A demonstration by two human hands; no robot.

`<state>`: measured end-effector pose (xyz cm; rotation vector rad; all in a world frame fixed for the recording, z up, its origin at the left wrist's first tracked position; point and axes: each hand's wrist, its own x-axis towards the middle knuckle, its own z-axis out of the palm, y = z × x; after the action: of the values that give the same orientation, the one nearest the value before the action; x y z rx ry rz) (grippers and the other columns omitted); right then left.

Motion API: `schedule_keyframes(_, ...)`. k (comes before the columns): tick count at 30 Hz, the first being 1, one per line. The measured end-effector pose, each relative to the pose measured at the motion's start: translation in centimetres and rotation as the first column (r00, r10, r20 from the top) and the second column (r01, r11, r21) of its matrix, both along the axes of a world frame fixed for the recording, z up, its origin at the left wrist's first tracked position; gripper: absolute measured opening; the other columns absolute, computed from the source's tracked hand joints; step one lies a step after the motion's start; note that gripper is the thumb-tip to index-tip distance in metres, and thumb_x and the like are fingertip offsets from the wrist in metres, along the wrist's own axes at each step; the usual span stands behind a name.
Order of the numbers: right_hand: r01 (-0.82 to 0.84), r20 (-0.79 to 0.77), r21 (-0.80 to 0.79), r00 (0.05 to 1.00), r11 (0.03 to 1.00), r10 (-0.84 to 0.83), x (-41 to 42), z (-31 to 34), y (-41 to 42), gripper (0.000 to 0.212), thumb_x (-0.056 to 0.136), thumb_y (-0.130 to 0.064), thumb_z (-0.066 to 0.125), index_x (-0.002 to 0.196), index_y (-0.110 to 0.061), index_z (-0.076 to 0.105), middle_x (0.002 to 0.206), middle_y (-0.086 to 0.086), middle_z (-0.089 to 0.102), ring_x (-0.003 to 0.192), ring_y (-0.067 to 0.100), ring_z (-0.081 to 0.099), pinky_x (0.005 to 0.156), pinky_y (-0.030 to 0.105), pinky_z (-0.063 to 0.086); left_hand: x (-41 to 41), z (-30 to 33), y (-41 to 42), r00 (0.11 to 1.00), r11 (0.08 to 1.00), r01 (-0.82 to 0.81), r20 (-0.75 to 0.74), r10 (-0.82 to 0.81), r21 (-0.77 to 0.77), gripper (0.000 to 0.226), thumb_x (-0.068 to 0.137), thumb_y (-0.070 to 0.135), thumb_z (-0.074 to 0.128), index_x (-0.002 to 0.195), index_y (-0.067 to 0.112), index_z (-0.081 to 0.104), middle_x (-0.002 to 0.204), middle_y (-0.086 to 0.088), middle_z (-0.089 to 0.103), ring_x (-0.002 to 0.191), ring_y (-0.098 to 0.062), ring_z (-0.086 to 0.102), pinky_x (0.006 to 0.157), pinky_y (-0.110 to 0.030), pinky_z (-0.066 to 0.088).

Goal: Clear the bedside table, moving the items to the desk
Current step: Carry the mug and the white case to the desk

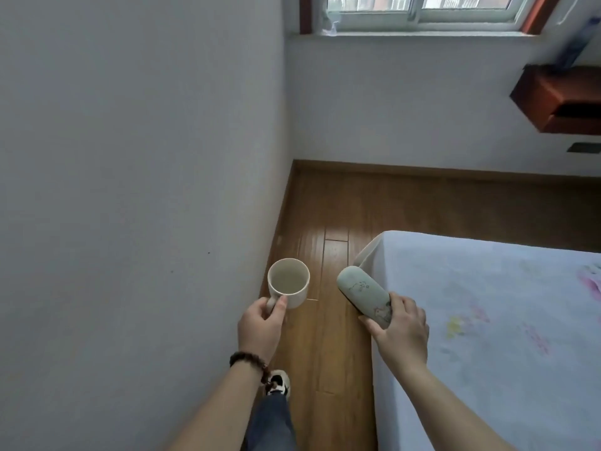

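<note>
My left hand [261, 327] grips the handle of a cream mug [288, 282], held upright over the wooden floor, its inside looking empty. My right hand [401, 333] holds one end of a pale green oblong case [361, 292] with a small drawing on it, its far end pointing up and left beside the bed corner. A reddish-brown wooden desk [559, 99] juts out from the wall at the upper right. The bedside table is out of view.
A bed with a pale floral sheet [487, 320] fills the right side. A grey wall [130, 190] runs close along the left, leaving a narrow strip of wooden floor [331, 353] ahead. A window [422, 11] sits at the top. My leg and shoe [276, 384] are below.
</note>
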<state>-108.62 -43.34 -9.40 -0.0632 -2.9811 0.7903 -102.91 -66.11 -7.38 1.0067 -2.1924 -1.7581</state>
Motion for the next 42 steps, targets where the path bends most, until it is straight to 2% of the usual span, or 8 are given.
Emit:
schedule_keyframes(4, 0.068, -0.017, -0.008, 0.998, 0.998, -0.068, -9.6, -1.4, -2.4, 0.063, 0.074, -0.042, 0.073, 0.126, -0.017, 0.049, 0.117, 0.003, 0.053, 0.105, 0.024, 0.043, 0.087, 0.037, 0.041, -11.6, -1.3, -2.6, 0.998, 0.997, 0.067, -0.005, -0.067, 0.03, 0.038, 0.085, 0.039, 0.067, 0.075, 0.003, 0.061, 0.068, -0.009, 0.067, 0.071, -0.033, 0.066, 0.072, -0.049, 0.055)
schedule_keyframes(8, 0.157, -0.019, -0.023, 0.987, 0.987, -0.157, -19.9, -1.5, -5.2, 0.062, 0.072, -0.042, 0.074, 0.124, -0.017, 0.05, 0.114, 0.003, 0.054, 0.102, 0.024, 0.044, 0.084, 0.04, 0.044, -23.8, -1.3, -5.7, 0.983, 0.983, 0.185, -0.01, -0.185, -0.017, 0.033, 0.087, 0.038, 0.065, 0.078, 0.006, 0.066, 0.072, -0.009, 0.071, 0.076, -0.031, 0.068, 0.074, -0.048, 0.056)
schedule_keyframes(15, 0.286, -0.015, -0.022, 0.958, 0.958, -0.286, -33.6, 0.6, -7.2, 0.062, 0.073, -0.041, 0.073, 0.125, -0.018, 0.048, 0.119, 0.002, 0.052, 0.106, 0.024, 0.044, 0.089, 0.041, 0.044, -40.8, 0.6, -7.6, 0.955, 0.955, 0.294, -0.019, -0.295, -0.047, 0.046, 0.085, 0.048, 0.062, 0.078, 0.003, 0.062, 0.075, -0.016, 0.068, 0.076, -0.034, 0.066, 0.073, -0.048, 0.054)
schedule_keyframes(18, 0.348, 0.003, -0.033, 0.937, 0.937, -0.348, -38.5, 0.7, -6.4, 0.062, 0.073, -0.037, 0.074, 0.126, -0.017, 0.048, 0.121, 0.003, 0.051, 0.108, 0.025, 0.044, 0.089, 0.04, 0.043, -46.7, 0.4, -7.1, 0.94, 0.941, 0.338, -0.027, -0.339, -0.036, 0.062, 0.073, 0.064, 0.058, 0.079, 0.002, 0.06, 0.076, -0.018, 0.065, 0.077, -0.037, 0.065, 0.072, -0.05, 0.055)
schedule_keyframes(21, 0.402, 0.005, -0.043, 0.916, 0.915, -0.402, -43.6, 0.4, -5.1, 0.06, 0.072, -0.036, 0.075, 0.124, -0.016, 0.05, 0.12, 0.005, 0.052, 0.107, 0.027, 0.044, 0.087, 0.04, 0.04, -52.8, 0.0, -6.0, 0.917, 0.918, 0.397, -0.024, -0.397, -0.02, 0.068, 0.068, 0.068, 0.057, 0.081, 0.001, 0.06, 0.079, -0.019, 0.066, 0.08, -0.038, 0.065, 0.073, -0.052, 0.055)
schedule_keyframes(28, 0.528, -0.031, -0.097, 0.846, 0.844, -0.533, -58.2, -1.1, 1.5, 0.063, 0.073, -0.044, 0.074, 0.124, -0.018, 0.049, 0.122, 0.002, 0.051, 0.105, 0.022, 0.041, 0.082, 0.041, 0.048, -69.5, -0.6, 1.0, 0.843, 0.841, 0.536, 0.001, -0.538, -0.073, 0.046, 0.082, 0.05, 0.062, 0.075, 0.005, 0.062, 0.071, -0.016, 0.067, 0.066, -0.03, 0.064, 0.067, -0.048, 0.054)
schedule_keyframes(34, 0.628, -0.045, -0.079, 0.774, 0.774, -0.632, -70.3, -0.2, 10.5, 0.066, 0.071, -0.047, 0.074, 0.124, -0.018, 0.048, 0.124, 0.002, 0.051, 0.105, 0.021, 0.042, 0.081, 0.039, 0.052, -83.8, 0.9, 11.1, 0.717, 0.712, 0.697, 0.044, -0.696, -0.09, 0.029, 0.088, 0.038, 0.064, 0.069, 0.015, 0.063, 0.066, -0.005, 0.069, 0.07, -0.023, 0.069, 0.059, -0.028, 0.049)
schedule_keyframes(42, 0.814, -0.045, -0.052, 0.576, 0.578, -0.816, -76.7, 1.3, 22.0, 0.069, 0.066, -0.049, 0.077, 0.122, -0.02, 0.048, 0.12, 0.001, 0.052, 0.103, 0.022, 0.044, 0.081, 0.043, 0.054, -95.9, 1.9, 26.3, 0.504, 0.501, 0.864, 0.047, -0.863, -0.058, 0.031, 0.088, 0.039, 0.062, 0.074, 0.012, 0.065, 0.067, -0.003, 0.07, 0.072, -0.021, 0.069, 0.067, -0.035, 0.055)
